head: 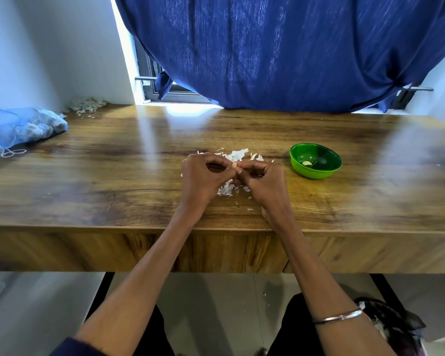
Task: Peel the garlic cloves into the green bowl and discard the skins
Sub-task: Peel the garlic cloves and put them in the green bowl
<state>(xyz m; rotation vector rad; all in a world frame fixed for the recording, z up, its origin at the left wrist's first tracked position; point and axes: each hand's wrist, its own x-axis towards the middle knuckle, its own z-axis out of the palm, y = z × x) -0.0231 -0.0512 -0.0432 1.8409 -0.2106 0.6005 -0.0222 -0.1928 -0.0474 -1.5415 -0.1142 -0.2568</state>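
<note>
Hands meet just above the bench (88, 201): the left hand (206, 176) and right hand (262, 181) both pinch one garlic clove (234, 164) between curled fingertips, each grip closed on it, over a scatter of loose skins (226, 188). Beyond, to the right, the green bowl (316, 160) holds a single peeled clove (306, 163), so peeling appears to be at an early stage. Skins are judged not yet discarded; farther left lie a blue mesh bag (23, 127) and another heap of scraps (88, 105).
</note>
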